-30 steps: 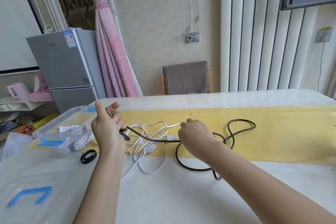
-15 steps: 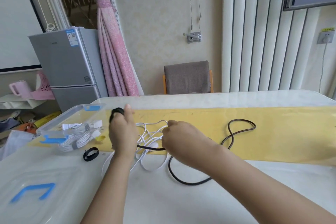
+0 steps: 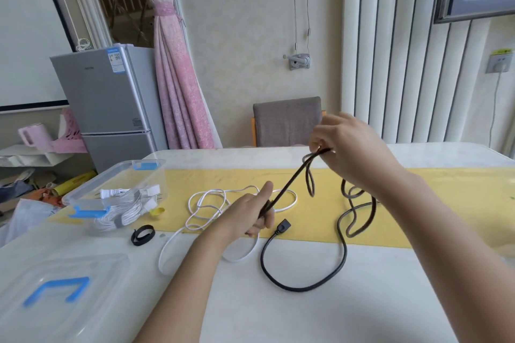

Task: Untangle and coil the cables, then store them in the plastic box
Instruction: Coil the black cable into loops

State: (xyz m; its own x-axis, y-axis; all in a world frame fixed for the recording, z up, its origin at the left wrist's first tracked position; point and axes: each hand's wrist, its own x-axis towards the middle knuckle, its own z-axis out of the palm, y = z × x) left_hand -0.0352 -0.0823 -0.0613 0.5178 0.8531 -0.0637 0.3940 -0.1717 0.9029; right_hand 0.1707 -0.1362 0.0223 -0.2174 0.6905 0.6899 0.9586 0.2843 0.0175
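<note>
A black cable loops across the white table, its connector end lying near my left hand. My left hand grips a doubled stretch of it low over the yellow runner. My right hand is raised above the table and pinches the same stretch, pulled taut between both hands. A loose white cable lies tangled on the runner behind my left hand. The clear plastic box with blue clips stands at the left and holds a coiled white cable.
The box's clear lid with a blue clip lies at the near left. A black strap loop lies beside the box. A grey chair stands behind the table, a grey fridge at the far left.
My right hand has risen up and to the right, lifting the black cable off the table. My left hand shifted right, and the black cable now lies apart from the white one.
</note>
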